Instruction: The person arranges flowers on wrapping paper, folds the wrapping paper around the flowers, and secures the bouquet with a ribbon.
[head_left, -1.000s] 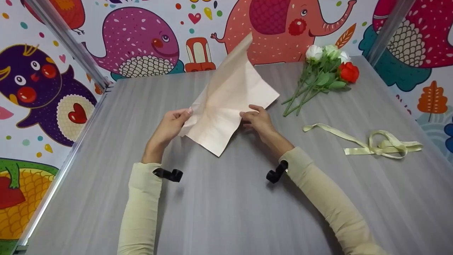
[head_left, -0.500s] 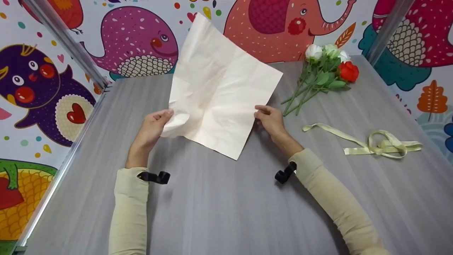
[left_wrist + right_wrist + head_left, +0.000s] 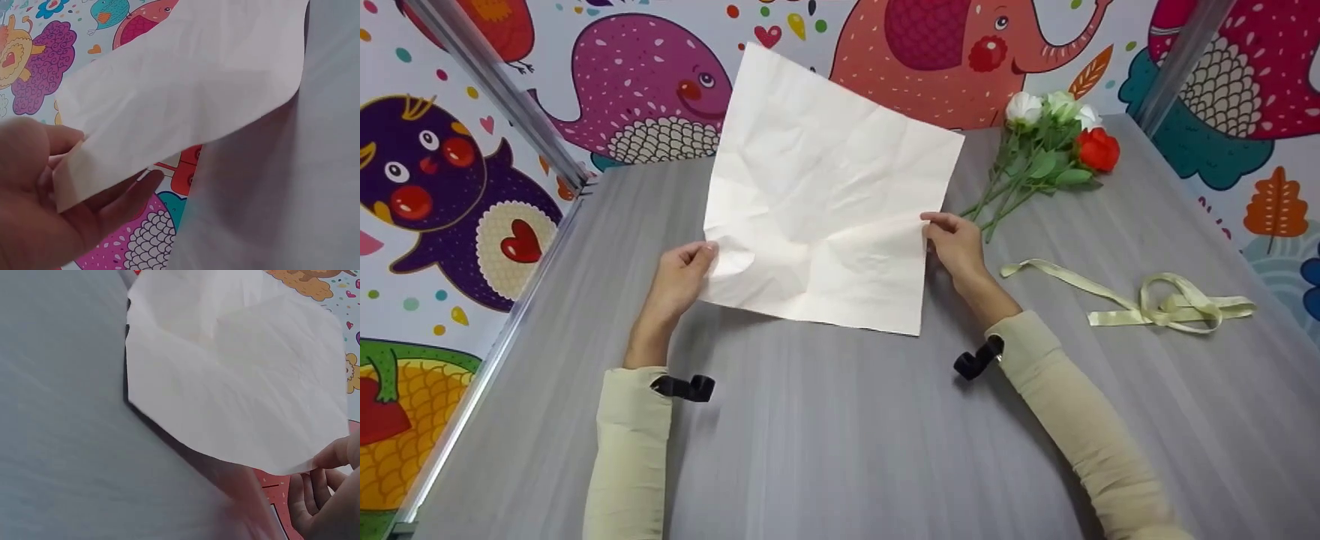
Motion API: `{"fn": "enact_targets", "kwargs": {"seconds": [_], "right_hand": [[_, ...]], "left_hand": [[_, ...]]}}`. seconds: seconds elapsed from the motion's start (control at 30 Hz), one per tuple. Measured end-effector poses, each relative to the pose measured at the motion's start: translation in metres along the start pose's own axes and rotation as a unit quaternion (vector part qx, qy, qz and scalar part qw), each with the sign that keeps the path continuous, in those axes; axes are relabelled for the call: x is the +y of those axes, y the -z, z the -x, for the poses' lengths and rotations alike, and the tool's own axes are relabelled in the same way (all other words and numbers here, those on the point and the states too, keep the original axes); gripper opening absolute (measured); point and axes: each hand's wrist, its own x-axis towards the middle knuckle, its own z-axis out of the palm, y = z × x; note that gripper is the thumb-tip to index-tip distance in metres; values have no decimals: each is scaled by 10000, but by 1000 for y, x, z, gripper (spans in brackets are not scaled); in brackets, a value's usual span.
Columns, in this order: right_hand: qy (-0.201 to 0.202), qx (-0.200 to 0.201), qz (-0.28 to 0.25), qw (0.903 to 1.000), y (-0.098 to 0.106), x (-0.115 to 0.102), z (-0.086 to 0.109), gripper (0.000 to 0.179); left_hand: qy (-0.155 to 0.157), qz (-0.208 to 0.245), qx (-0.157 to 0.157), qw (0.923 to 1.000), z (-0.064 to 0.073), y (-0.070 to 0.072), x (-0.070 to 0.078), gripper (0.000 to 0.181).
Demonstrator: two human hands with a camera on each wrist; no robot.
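A creased, cream sheet of paper (image 3: pixel 832 187) is spread between both hands, tilted up over the table, its far edge overlapping the printed wall. My left hand (image 3: pixel 681 279) pinches its left edge near the lower corner; in the left wrist view the thumb and fingers of the left hand (image 3: pixel 50 191) lie on either side of the sheet. My right hand (image 3: pixel 958 247) pinches the right edge above the lower right corner. In the right wrist view, the paper (image 3: pixel 242 394) hangs from the fingertips of the right hand (image 3: pixel 332 489).
Artificial roses (image 3: pixel 1054 146), white, pale green and red with green stems, lie at the back right of the grey table (image 3: pixel 825 435). A pale yellow ribbon (image 3: pixel 1177 309) lies loosely looped at the right. A wall with cartoon animals (image 3: pixel 652 90) closes off the back.
The paper has gone from folded and slanting to spread nearly flat between the hands. My left hand has moved left, my right hand to the right. Roses and ribbon stay put.
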Motion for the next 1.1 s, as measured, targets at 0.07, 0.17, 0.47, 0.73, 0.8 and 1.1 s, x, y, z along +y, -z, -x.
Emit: {"fn": "enact_targets", "kwargs": {"seconds": [0.07,0.17,0.47,0.73,0.8,1.1], "right_hand": [[17,46,-4,10000,1,0,-1,28],[81,85,84,9999,4,0,-3,28],[155,-158,419,9989,15,4,-10,28],[-186,-683,421,9966,26,-5,-12,35],[-208,-865,427,9951,27,-9,-10,37],[-114,-2014,1089,9734,22,-26,7,39]], "left_hand": [[31,-102,5,9999,1,0,-3,36],[218,-379,-78,9990,3,-1,-8,35],[918,-1568,-1429,9729,9,-2,-15,42],[908,-3776,-2140,8963,14,-2,3,46],[828,-4041,-2278,8820,13,-6,8,61],[-23,-3448,-3491,8714,0,-38,-1,104]]}}
